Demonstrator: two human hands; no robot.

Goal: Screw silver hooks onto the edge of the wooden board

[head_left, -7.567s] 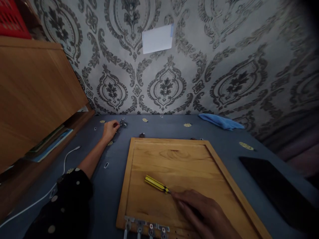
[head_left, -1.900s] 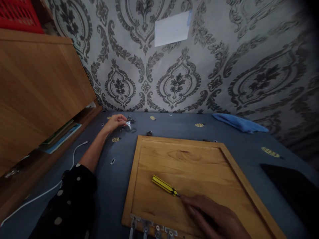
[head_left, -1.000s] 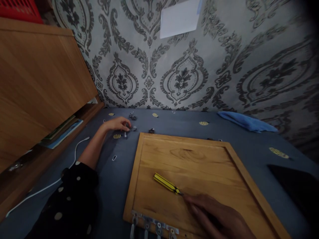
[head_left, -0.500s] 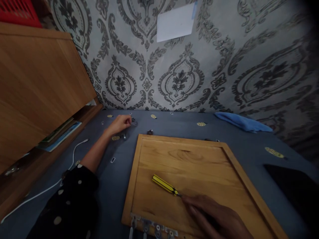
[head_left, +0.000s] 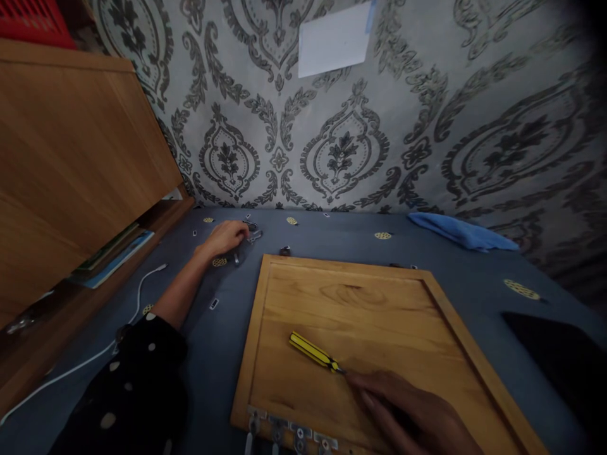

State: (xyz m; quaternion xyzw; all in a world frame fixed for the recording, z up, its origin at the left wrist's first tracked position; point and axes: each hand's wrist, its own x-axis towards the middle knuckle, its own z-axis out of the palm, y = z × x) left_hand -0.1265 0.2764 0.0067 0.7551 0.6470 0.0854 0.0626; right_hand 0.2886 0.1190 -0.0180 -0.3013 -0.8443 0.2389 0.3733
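My left hand [head_left: 227, 237] reaches to the far left of the grey-blue tabletop [head_left: 203, 354]. Its fingers are curled down beside small metal hardware pieces [head_left: 255, 235]; whether one is between the fingertips is hidden. Another small metal piece [head_left: 237, 258] lies just nearer. Pinched in the fingers of my right hand [head_left: 412, 404] is the metal shaft of a screwdriver [head_left: 313, 351], its yellow and black handle pointing away to the left. It is over a framed wooden panel [head_left: 360, 322]. Along the panel's near edge sit several metal hinge-like brackets [head_left: 300, 436].
A wooden cabinet [head_left: 80, 158] stands at the left, with books [head_left: 118, 259] in its lower gap. A white cable [head_left: 85, 365] runs along the table's left. To the right are a blue cloth [head_left: 462, 232] and a dark flat object [head_left: 554, 347]. Patterned wall [head_left: 279, 139] rises behind.
My left hand has shifted slightly left and its fingers have moved, leaving more of the metal pieces showing. My right hand and the screwdriver are almost unmoved.
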